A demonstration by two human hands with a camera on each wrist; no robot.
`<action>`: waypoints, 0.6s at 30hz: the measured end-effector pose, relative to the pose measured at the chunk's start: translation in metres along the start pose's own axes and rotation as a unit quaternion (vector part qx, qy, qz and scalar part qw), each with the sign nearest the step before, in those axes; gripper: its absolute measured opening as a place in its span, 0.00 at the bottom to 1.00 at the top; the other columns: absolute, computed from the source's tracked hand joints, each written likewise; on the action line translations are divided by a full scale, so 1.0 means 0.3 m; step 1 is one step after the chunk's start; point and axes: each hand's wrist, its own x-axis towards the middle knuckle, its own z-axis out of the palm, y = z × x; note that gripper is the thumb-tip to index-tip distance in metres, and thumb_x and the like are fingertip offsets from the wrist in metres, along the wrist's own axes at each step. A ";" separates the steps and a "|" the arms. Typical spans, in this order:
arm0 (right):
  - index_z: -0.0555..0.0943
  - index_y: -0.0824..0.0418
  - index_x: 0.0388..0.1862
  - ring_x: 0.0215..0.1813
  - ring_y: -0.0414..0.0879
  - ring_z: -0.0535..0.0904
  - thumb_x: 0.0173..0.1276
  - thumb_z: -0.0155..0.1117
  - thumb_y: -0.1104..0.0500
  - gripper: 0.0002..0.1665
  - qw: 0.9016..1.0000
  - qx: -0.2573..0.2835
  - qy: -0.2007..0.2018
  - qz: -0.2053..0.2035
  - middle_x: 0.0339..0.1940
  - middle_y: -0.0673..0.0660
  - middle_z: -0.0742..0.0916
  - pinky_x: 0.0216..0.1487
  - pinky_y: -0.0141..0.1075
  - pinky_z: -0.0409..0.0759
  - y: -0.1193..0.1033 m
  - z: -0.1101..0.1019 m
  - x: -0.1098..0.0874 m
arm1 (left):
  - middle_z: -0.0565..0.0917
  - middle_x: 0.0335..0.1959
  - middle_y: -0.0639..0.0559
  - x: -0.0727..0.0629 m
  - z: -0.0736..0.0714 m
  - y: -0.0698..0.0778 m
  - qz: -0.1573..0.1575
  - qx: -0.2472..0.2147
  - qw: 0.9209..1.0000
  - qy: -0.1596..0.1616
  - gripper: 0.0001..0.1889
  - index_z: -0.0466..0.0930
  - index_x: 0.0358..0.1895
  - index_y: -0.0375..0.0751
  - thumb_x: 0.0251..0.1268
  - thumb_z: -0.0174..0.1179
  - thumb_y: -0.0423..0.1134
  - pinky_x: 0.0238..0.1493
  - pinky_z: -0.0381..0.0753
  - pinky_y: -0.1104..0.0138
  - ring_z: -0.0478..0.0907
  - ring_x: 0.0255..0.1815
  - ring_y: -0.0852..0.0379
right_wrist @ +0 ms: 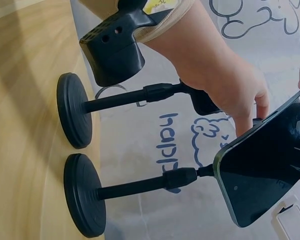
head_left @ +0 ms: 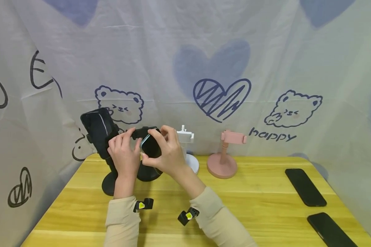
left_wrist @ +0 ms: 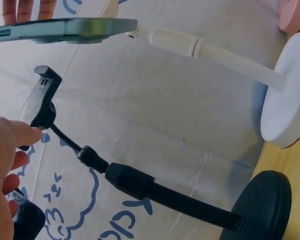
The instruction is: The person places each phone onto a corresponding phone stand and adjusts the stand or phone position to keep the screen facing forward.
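A pale cloth (head_left: 160, 68) printed with bears and hearts hangs behind a wooden table (head_left: 259, 195). At the far left, a black stand (head_left: 109, 184) holds a mounted phone (head_left: 95, 125) up high. Beside it, the left hand (head_left: 123, 156) pinches the end of the clamp (left_wrist: 46, 95) on the second black stand (left_wrist: 190, 204) — I suppose to steady it, because the thin neck (left_wrist: 66, 137) could turn easily. In front of the clamp, near but apart from it in the left wrist view, is the held phone (head_left: 150, 146). The right hand (head_left: 170, 151) pinches it by its opposite edges, so most of the screen (right_wrist: 260, 170) is uncovered, perhaps in order not to press it. Further right, a white stand (head_left: 185, 137) and then a pink stand (head_left: 224, 153) rest on wide round bases (head_left: 217, 169), which likely give balance. At the right side, a farther phone (head_left: 305, 187) and a nearer phone (head_left: 331, 230) lie flat — seemingly put aside from the working space.
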 end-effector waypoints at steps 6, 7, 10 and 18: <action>0.73 0.56 0.58 0.42 0.49 0.71 0.44 0.74 0.48 0.40 1.000 0.002 0.004 -0.004 0.48 0.65 0.73 0.38 0.34 0.78 0.006 0.011 0.007 | 0.81 0.47 0.37 0.001 -0.001 -0.001 0.005 0.005 1.000 -0.002 0.18 0.81 0.54 0.42 0.60 0.67 0.36 0.46 0.65 0.45 0.69 0.49 0.37; 0.73 0.56 0.58 0.42 0.50 0.71 0.45 0.74 0.48 0.40 1.000 0.001 0.006 -0.004 0.48 0.65 0.73 0.38 0.34 0.78 0.008 0.013 0.009 | 0.81 0.47 0.37 0.002 -0.001 -0.001 0.006 0.006 1.000 -0.003 0.18 0.81 0.54 0.42 0.60 0.67 0.36 0.46 0.65 0.45 0.69 0.49 0.37; 0.74 0.56 0.58 0.42 0.50 0.71 0.45 0.74 0.48 0.39 1.000 -0.002 0.009 -0.004 0.47 0.65 0.73 0.38 0.34 0.78 0.012 0.018 0.015 | 0.82 0.46 0.37 0.003 -0.001 0.001 0.009 0.004 1.000 0.004 0.17 0.81 0.53 0.42 0.60 0.67 0.34 0.45 0.65 0.45 0.69 0.49 0.37; 0.75 0.56 0.57 0.42 0.50 0.72 0.47 0.73 0.47 0.37 1.000 -0.010 0.007 0.006 0.48 0.64 0.73 0.39 0.34 0.79 0.013 0.026 0.038 | 0.81 0.46 0.38 0.009 -0.009 -0.001 0.013 0.003 1.000 -0.001 0.17 0.82 0.53 0.42 0.59 0.66 0.31 0.45 0.65 0.45 0.69 0.49 0.37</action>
